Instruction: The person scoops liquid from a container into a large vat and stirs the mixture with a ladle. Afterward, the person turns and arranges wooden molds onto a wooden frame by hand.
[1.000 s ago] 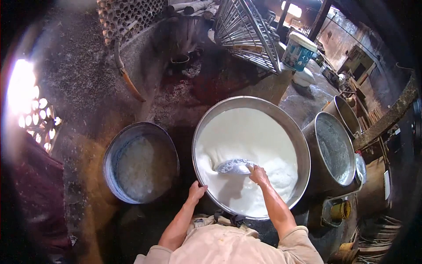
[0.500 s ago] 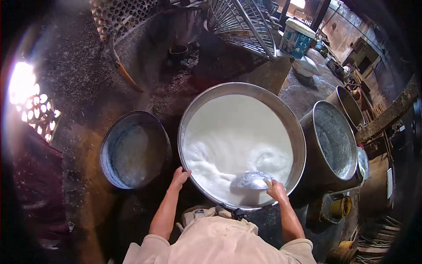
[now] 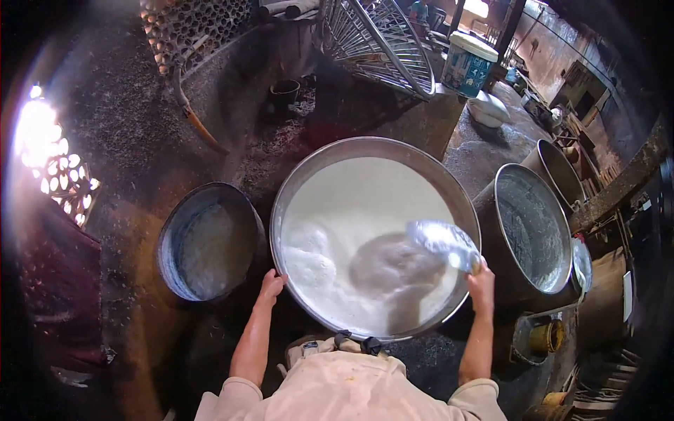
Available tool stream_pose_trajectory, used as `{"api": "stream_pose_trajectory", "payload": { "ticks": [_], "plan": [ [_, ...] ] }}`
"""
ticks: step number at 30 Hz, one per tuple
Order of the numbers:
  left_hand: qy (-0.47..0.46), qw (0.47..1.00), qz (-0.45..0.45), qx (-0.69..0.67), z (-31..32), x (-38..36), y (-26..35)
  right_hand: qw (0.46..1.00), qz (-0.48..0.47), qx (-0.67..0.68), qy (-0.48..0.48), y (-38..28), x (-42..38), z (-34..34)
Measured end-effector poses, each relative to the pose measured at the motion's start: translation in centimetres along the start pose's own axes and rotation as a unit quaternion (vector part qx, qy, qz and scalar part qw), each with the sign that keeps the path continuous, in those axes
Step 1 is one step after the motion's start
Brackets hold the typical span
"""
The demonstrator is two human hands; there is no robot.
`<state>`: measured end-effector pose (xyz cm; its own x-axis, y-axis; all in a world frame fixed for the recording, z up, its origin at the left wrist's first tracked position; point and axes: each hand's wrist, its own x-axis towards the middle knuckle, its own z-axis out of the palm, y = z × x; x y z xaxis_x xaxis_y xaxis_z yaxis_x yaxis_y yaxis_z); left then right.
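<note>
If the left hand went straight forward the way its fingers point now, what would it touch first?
The left hand already rests at the rim of the big pan. Straight on, it would probably meet the white liquid inside, though depth is unclear.

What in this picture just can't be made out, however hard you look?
Head view only:
- Depth of the big pan: white liquid hides its bottom.
- Right hand's fingers: curled behind the scoop, which is motion-blurred.
- Label on the bucket: too small to read.
- The window at left: glare washes it out.
- Person's legs: hidden under their shirt.
</note>
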<state>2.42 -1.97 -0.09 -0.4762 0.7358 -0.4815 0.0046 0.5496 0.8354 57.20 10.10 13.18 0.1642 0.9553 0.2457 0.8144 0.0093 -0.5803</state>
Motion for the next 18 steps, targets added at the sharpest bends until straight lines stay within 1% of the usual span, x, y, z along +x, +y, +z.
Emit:
{"api": "stream_pose_trajectory", "payload": {
  "ticks": [1,2,4,7,8,9,11,13,15,18],
  "plan": [
    [-0.009,1.000,-0.019,-0.003,-0.1,-0.3,0.4,0.996,0.082,-0.022,-0.034,-0.7,0.6,1.2],
    [-0.017,0.999,-0.037,-0.009,-0.1,-0.4,0.7,0.992,0.088,-0.087,-0.007,-0.6,1.0,3.0],
    [-0.014,0.999,-0.031,-0.007,-0.1,-0.5,0.3,0.994,0.089,0.000,-0.060,5.8,2.3,8.4],
    [-0.002,1.000,-0.029,0.011,0.0,-0.8,1.5,0.973,0.185,0.034,-0.135,-0.5,-0.5,8.1],
    [0.003,0.999,-0.037,0.028,0.0,-1.1,1.7,0.970,0.194,0.047,-0.136,0.0,-1.3,9.5],
    [0.001,0.999,-0.023,0.034,-0.1,-0.6,1.0,0.968,0.194,0.066,-0.145,-0.3,-2.0,10.1],
    [-0.006,0.999,-0.020,0.024,-0.1,-0.1,0.1,0.965,0.197,0.083,-0.154,-0.9,-3.9,11.5],
    [-0.015,1.000,-0.010,0.015,-0.3,-0.1,0.9,0.954,0.208,0.092,-0.193,-1.4,-5.2,13.2],
    [-0.032,0.998,-0.058,0.016,-0.5,-0.9,2.2,0.952,0.211,0.087,-0.203,-2.1,-7.0,14.6],
    [-0.055,0.997,-0.048,0.032,-1.1,-0.3,1.8,0.944,0.219,0.097,-0.228,-4.8,-9.3,15.8]
  ]
}}
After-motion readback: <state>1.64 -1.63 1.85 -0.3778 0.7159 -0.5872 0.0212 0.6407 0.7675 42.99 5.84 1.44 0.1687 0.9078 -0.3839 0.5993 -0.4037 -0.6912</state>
